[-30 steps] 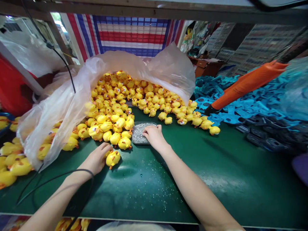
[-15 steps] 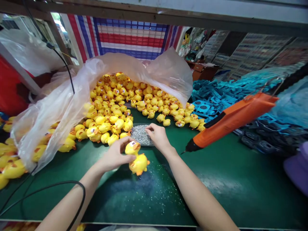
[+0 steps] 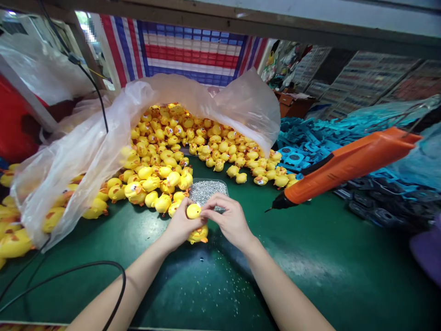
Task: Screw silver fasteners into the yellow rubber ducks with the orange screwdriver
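My left hand (image 3: pixel 181 225) is closed round a yellow toy duck (image 3: pixel 198 235), held a little above the green table (image 3: pixel 303 266). The duck's round head shows between my hands, its face turned out of sight. With fingertips pinched against the side of the duck's head, my right hand (image 3: pixel 231 218) grips something too small to make out. Just behind both hands stands a clear plastic tray (image 3: pixel 226 186) of small silvery metal pieces, likely screws.
A heap of yellow ducks (image 3: pixel 165 151) spills from a translucent plastic bag (image 3: pixel 86 138). An orange electric screwdriver (image 3: pixel 347 165) hangs at the right, tip down-left. Behind it lie blue plastic parts (image 3: pixel 299 147) and dark parts (image 3: pixel 382 202). A black cable (image 3: pixel 113 266) loops at lower left.
My right hand has come out of the tray and back to the duck. The duck has been turned, so its face no longer shows. The hanging screwdriver appears slightly further right.
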{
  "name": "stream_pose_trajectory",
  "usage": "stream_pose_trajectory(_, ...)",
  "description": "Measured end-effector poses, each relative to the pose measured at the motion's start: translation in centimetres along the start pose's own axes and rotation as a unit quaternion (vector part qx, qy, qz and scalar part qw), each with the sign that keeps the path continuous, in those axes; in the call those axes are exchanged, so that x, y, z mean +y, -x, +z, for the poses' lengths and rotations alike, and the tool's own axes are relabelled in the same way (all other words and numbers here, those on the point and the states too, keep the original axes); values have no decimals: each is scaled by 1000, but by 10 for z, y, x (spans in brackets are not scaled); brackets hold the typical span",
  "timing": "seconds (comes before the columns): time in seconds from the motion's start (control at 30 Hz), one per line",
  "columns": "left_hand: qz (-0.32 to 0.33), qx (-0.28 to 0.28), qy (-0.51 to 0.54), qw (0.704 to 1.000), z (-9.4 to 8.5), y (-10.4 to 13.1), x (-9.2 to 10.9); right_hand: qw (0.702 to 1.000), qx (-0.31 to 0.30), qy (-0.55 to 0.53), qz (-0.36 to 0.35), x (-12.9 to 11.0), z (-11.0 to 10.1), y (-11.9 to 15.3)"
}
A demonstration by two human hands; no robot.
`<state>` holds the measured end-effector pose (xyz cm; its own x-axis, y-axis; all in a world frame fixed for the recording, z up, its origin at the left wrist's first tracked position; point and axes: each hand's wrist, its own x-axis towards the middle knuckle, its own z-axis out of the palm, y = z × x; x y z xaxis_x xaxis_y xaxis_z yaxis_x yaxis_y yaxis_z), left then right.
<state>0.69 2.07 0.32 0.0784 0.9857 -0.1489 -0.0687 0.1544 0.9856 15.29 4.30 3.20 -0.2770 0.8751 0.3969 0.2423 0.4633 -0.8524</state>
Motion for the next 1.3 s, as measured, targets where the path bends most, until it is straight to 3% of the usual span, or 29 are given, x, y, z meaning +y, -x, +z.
stream_pose_trajectory(0.2,5,32,-38,999,0,-3,-3,999,-20,38,-23,6,6,3)
stream_pose_trajectory(0.37,-1,20,-38,999,1,-2,-6,998,-34,41,30,12,7,0)
stream_pose_trajectory(0.63,-138,-39,141,980,1,3,6,959,-9,254,129,46,-14,-23)
stream_pose_trajectory(0.83,-186,-50,259,946,-3,2,10,939,-27,309,147,58,-16,-31)
stream_pose_trajectory(0.93,-179,-43,266,946,-3,0,8,943,-11,304,135,53,-15,-30)
stream_pose_trajectory(1.07,-177,-32,258,949,-2,0,6,963,-14,253,90,27,-11,-18)
stream_pose_trajectory(1.17,-162,-16,267,950,-1,0,5,982,-76,172,21,3,-5,0)
stream_pose_trajectory(1.3,-129,-6,264,956,0,1,3,974,-148,171,-24,-13,2,18)
